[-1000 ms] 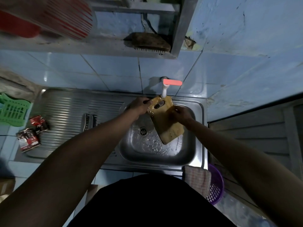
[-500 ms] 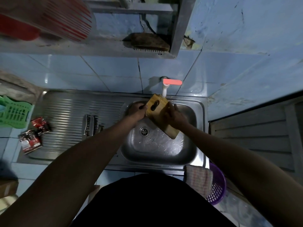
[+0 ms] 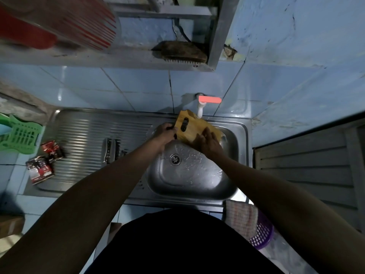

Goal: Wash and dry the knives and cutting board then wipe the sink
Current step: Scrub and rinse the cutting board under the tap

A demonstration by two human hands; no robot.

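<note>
Cloth [image 3: 240,218], checked and woven, hangs over the sink's near right corner, above a perforated purple basket [image 3: 261,237]. Steel sink [image 3: 197,186]: rounded basin, wet floor, round drain [image 3: 175,159] near its left side. On the ribbed drainboard [image 3: 83,133] lie metal knives [image 3: 110,150] by the basin's left edge, and crumpled red sachets [image 3: 44,162] at the drainboard's left edge. Wooden cutting board [image 3: 194,128], slotted handle end up, is held tilted over the basin's far edge under the white tap [image 3: 199,109]. Left hand [image 3: 165,134] grips its left edge, fingers curled. Right hand [image 3: 207,142] lies on its face, fingers extended, covering its lower part. Green plastic rack [image 3: 19,135] sits beyond the drainboard's left edge. Scrub brush [image 3: 179,52] rests on the far shelf [image 3: 98,58].
</note>
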